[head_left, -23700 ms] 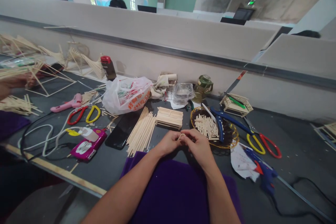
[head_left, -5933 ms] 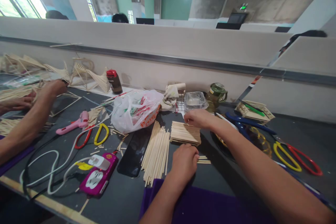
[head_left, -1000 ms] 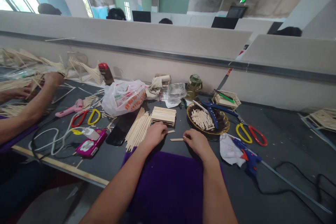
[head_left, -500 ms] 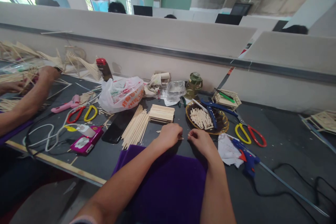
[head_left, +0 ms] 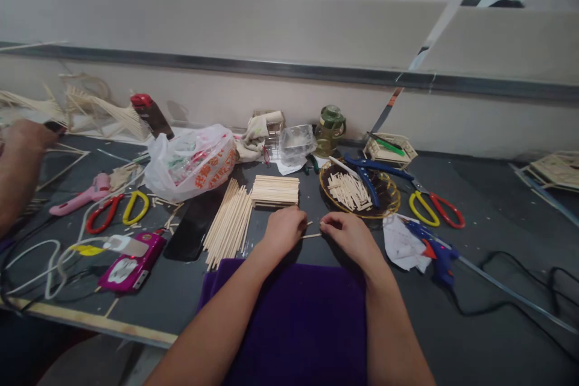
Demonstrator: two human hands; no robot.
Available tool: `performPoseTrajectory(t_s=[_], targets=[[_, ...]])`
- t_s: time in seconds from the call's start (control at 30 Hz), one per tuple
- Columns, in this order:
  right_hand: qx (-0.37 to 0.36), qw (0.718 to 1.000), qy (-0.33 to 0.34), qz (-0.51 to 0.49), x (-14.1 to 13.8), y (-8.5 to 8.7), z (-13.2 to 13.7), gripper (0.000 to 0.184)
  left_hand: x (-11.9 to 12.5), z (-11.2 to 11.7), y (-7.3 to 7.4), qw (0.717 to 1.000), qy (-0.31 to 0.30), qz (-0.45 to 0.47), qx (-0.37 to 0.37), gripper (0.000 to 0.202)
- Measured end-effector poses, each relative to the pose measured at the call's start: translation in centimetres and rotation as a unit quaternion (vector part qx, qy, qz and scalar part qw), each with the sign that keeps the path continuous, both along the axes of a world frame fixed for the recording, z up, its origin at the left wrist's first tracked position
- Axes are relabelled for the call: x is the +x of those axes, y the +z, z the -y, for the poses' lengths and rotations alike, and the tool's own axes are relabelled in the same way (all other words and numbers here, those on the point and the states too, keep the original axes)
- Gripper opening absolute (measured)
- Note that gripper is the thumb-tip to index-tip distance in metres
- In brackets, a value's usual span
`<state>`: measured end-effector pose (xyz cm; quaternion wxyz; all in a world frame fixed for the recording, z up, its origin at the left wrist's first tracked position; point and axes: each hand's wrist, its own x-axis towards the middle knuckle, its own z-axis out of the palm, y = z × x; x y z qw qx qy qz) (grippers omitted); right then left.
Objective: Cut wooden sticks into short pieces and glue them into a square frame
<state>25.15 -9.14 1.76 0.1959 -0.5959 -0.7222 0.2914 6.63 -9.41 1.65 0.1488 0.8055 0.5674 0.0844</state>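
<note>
My left hand (head_left: 284,230) is closed, its fingertips pinching a thin wooden stick (head_left: 311,236) just above the dark tabletop. The stick's other end reaches the pinched fingers of my right hand (head_left: 347,236). A second short stick tip shows beside it at the left fingertips. Behind my left hand stands a small block built of wooden sticks (head_left: 275,189), with a flat slatted top. A pile of long loose sticks (head_left: 228,223) lies to its left. Beyond my right hand is a woven basket (head_left: 389,208) with short stick pieces (head_left: 347,191) in it.
Blue-handled pliers (head_left: 368,187) rest on the basket. Scissors (head_left: 435,205), a white paper (head_left: 404,244) and a blue glue gun (head_left: 441,253) lie on the right. Left are a phone (head_left: 192,232), a plastic bag (head_left: 190,163), and a magenta power strip (head_left: 133,262). Another person's arm (head_left: 20,163) is far left.
My hands have come together along the stick, which now spans both fingertips; before, a gap showed between them. The view has tilted down and shifted right.
</note>
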Motion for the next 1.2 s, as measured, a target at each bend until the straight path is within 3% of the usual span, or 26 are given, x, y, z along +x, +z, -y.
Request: performPoseTrajectory(t_s=[0.2, 0.5, 0.77, 1.2], targets=[[-0.011, 0.998, -0.065, 0.005, -1.4, -0.9, -0.3, 0.011, 0.1, -0.3, 0.3, 0.999, -0.001, 0.004, -0.033, 0.019], [0.010, 0.991, -0.101, 0.088, -1.5, -0.2, 0.1, 0.016, 0.3, -0.5, 0.2, 0.999, -0.013, 0.010, -0.029, 0.020], [0.041, 0.963, -0.121, 0.236, -0.9, 0.0, 0.9, 0.012, 0.4, -0.4, 0.2, 0.999, -0.018, 0.006, -0.026, 0.021], [-0.003, 0.983, -0.098, 0.153, -2.4, -0.8, 0.4, 0.021, 0.3, -0.5, 0.0, 0.999, -0.030, 0.014, -0.018, 0.021]])
